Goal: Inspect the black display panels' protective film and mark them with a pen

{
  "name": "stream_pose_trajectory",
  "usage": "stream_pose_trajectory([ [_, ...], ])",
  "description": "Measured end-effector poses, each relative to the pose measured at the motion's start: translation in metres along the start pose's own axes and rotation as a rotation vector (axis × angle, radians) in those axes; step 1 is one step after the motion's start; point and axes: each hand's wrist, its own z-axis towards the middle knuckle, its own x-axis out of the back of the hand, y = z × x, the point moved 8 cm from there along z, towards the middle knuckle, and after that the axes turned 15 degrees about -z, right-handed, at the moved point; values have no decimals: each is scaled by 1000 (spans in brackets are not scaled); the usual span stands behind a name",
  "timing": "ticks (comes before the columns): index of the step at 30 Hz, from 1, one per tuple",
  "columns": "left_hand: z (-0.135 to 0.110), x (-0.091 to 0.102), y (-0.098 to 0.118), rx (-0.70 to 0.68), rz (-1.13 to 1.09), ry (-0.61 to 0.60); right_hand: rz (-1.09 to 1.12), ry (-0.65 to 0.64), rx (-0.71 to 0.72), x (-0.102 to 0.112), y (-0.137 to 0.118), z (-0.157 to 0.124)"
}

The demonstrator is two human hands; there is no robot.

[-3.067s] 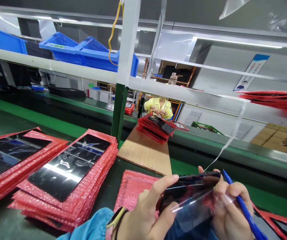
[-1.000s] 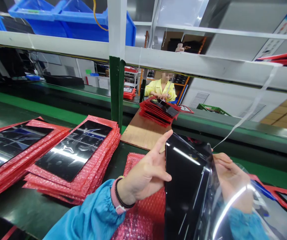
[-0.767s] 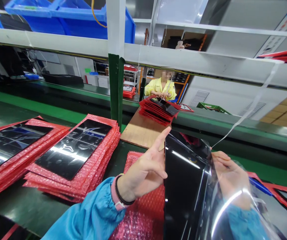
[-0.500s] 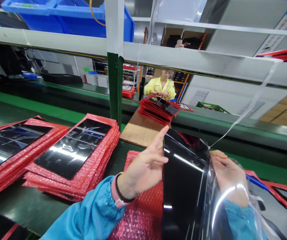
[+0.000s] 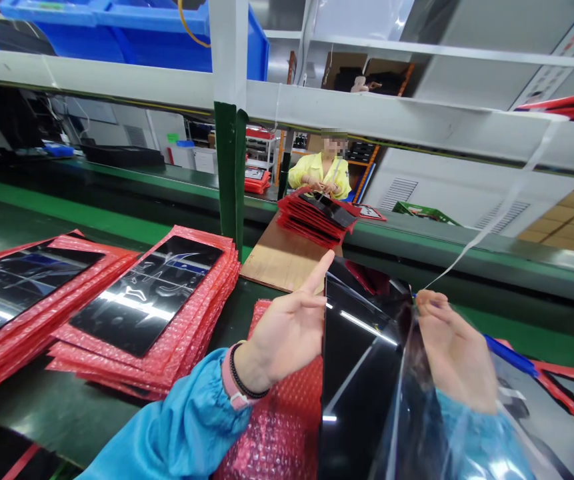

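Observation:
A glossy black screen panel point(image 5: 357, 380) stands tilted in front of me. My left hand point(image 5: 289, 337) supports it by its left edge, index finger pointing up and some fingertips hidden behind it. At the panel's right side, my right hand point(image 5: 454, 350) pinches a sheet of clear film point(image 5: 411, 407). The film curves away along the panel's right part and partly covers that hand and sleeve. Underneath lies red bubble wrap point(image 5: 279, 427). Left of my hands, another black panel point(image 5: 149, 293) rests on a stack of red bubble-wrap sleeves point(image 5: 201, 327).
A second sleeve stack with a panel point(image 5: 27, 287) lies far left. Ahead, a wooden board point(image 5: 287, 257) bears piled red sleeves point(image 5: 311, 220), with a co-worker in yellow point(image 5: 311, 172) behind. A green post point(image 5: 231, 180) and white shelf beam point(image 5: 391, 110) cross the view.
My right hand has moved slightly up and left. The clear film, which bulged out to the right over that hand, now hangs closer to the panel. The panel has shifted slightly left.

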Motion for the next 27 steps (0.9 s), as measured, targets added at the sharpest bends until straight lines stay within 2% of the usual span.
stream_pose_trajectory([
  [4, 2, 4, 1, -2, 99, 27, -72, 1, -57, -4, 6, -7],
  [8, -2, 22, 3, -99, 341, 127, -205, -68, 23, -7, 17, -10],
  [11, -14, 48, 12, -216, 504, 211, -261, -106, 96, 3, 34, -10],
  [13, -24, 73, 18, -223, 552, 291, -345, -112, 183, 18, 45, -7],
  [15, -37, 102, 27, -212, 589, 406, -440, -51, 269, 41, 58, -2],
  [18, -53, 138, 45, -243, 648, 536, -520, -81, 183, 63, 95, 6],
  [21, -62, 160, 56, -260, 662, 588, -554, -197, 78, 62, 129, 7],
  [24, -67, 173, 58, -245, 662, 650, -554, -281, 22, 50, 147, 7],
  [27, -64, 174, 58, -250, 767, 605, -561, -298, -15, 44, 154, 9],
])
